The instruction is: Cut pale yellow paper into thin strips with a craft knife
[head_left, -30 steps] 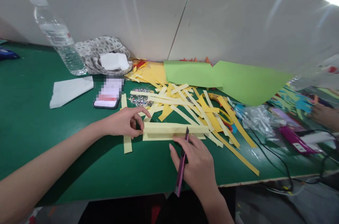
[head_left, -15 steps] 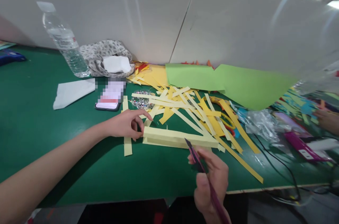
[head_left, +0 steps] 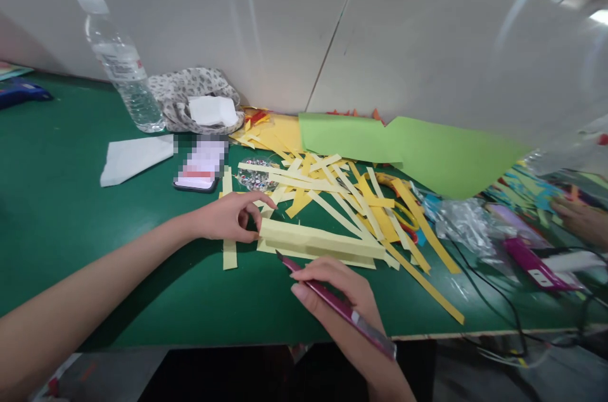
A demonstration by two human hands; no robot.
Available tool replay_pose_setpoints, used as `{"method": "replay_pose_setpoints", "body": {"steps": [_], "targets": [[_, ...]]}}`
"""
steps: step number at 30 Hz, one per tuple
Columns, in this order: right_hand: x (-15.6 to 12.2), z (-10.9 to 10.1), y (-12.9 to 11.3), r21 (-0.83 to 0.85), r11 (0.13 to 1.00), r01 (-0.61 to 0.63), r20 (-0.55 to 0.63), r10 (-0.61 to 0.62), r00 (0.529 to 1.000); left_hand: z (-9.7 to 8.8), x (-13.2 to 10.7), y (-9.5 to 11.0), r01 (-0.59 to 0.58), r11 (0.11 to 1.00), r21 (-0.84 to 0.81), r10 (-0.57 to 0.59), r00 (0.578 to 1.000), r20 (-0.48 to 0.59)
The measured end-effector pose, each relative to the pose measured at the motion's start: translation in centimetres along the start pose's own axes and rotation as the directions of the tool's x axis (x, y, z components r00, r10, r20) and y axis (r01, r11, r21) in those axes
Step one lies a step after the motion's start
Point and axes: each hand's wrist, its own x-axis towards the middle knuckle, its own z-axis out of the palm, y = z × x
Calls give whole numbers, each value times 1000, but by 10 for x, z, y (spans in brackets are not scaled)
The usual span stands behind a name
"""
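My left hand (head_left: 232, 217) pinches the left end of a pale yellow folded paper strip (head_left: 323, 244), its index finger curved above the edge. The strip lies lengthwise, with a raised crease and a flap beneath. In my right hand (head_left: 339, 297) is a slim purple craft knife (head_left: 332, 301). Its dark pointed blade is just in front of the strip's left part; whether it touches the paper I cannot tell. Behind the strip lie loose yellow paper strips (head_left: 332, 199) in a crisscross heap. One upright pale strip (head_left: 230, 253) sits beneath my left wrist and fingers.
A phone (head_left: 202, 164), a white tissue (head_left: 135, 158), a water bottle (head_left: 121, 66) and a spotted cloth pouch (head_left: 175, 95) stand or lie at left. Green sheets (head_left: 441, 155) lie along the wall. A magenta power strip (head_left: 536, 266), cables and another person's hand (head_left: 582, 215) are at right.
My right hand has swung the knife to the left, so its blade moved from the strip's right part to near its left part. My left hand stays at the strip's left end.
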Motion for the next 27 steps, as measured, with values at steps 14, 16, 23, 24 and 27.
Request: {"method": "replay_pose_setpoints", "body": {"steps": [14,16,23,24,27], "targets": [[25,19,8,168,954,-250,-47,261,964,0,1,-5,-36,999,-27,36,999,12],[26,16,9,165,944,-288,-29,296,955,0,1,-6,-45,999,-26,45,999,15],[31,16,11,140,912,-386,39,384,922,-1,1,-8,-61,996,-72,63,998,32],[31,16,12,147,911,-386,27,386,922,-1,1,-8,-62,995,-74,64,997,31],[29,20,14,188,910,-370,-14,379,925,-1,1,-9,-60,995,-84,64,997,37]]}}
